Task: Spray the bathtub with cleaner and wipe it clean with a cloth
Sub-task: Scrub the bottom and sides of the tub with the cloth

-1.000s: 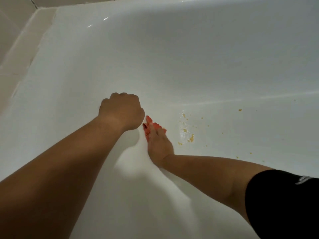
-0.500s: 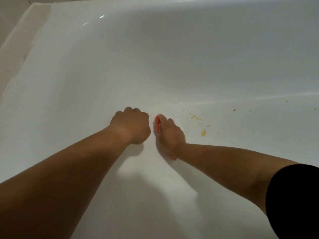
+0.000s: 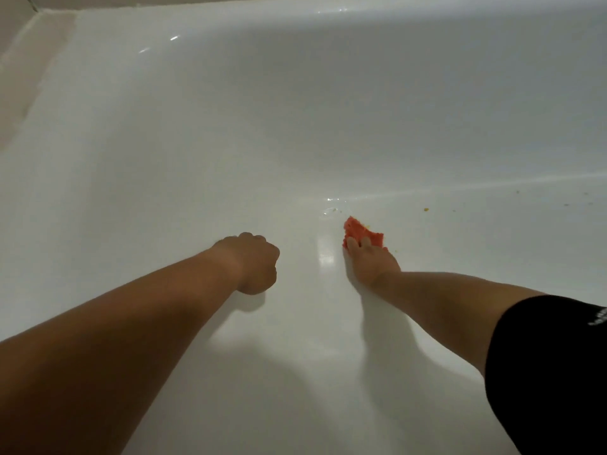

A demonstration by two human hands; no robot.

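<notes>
The cloth was small and orange-red. It lay on the floor of the bathtub, near where the floor met the far wall. The right hand pressed it down. Its fingers lay close together on top of the cloth, and part of the cloth poked out past them.

A few yellow crumbs sat on the floor to the right of the cloth. Tiny dark specks sat farther right. So the wiping looked only partly done.

What could go wrong? The cloth was bunched up small, so a swipe might push the crumbs along instead of picking them up. Then they could smear or scatter. The fingers only pressed and did not seem to grab. On a shiny, maybe wet tub, the cloth could slip out from under them.

The left hand was a closed fist with nothing in it that I could see. It rested on the tub floor, well apart from the cloth. The person seemed to lean on it. If the floor was slick, that fist could slide and the person could tip forward.
</notes>
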